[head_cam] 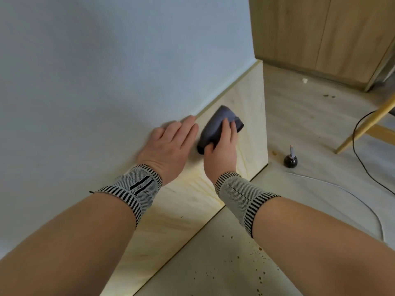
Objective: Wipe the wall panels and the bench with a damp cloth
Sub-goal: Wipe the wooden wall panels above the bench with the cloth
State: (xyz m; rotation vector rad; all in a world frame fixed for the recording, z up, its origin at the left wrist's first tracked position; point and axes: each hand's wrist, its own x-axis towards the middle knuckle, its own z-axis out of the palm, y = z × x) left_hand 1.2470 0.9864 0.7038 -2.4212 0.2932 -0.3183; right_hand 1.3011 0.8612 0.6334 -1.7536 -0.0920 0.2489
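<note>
A folded dark grey cloth (pixel 215 127) lies against the pale wooden panel (pixel 245 107) that runs along the foot of the white wall (pixel 106 60). My right hand (pixel 222 150) grips the cloth, thumb under its lower edge and fingers over the top. My left hand (pixel 168 146) rests flat with straight fingers on the white wall, its fingertips reaching the panel's top edge just left of the cloth. Both wrists wear striped knit bands.
The light floor (pixel 299 124) carries brown speckles near my right forearm. On it stand a small black round object with a metal stem (pixel 290 160), a white cable (pixel 342 189) and a black cable (pixel 359 146). A wooden cabinet (pixel 320 35) and a slanted wooden leg (pixel 363 127) stand at right.
</note>
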